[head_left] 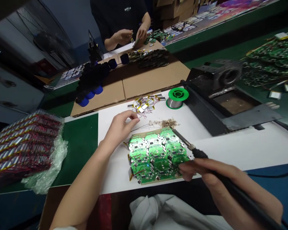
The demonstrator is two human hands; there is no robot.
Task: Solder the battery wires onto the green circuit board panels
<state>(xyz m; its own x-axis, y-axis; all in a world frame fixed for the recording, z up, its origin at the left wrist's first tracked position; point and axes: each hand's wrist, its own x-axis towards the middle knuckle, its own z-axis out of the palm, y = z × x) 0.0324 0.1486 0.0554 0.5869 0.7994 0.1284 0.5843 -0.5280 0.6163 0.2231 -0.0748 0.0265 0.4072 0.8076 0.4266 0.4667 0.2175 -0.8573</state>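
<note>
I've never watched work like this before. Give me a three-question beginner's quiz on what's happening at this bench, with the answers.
1. Which tool does the right hand hold?
A) scissors
B) a soldering iron
C) a hammer

2. Fill in the blank: the wire spool standing on the white sheet has ____ rims.

3. True or false: the heap of loose batteries lies on top of the green circuit boards in front of the person.

Key:
1. B
2. green
3. False; the heap lies on the white sheet, beyond the boards.
</note>
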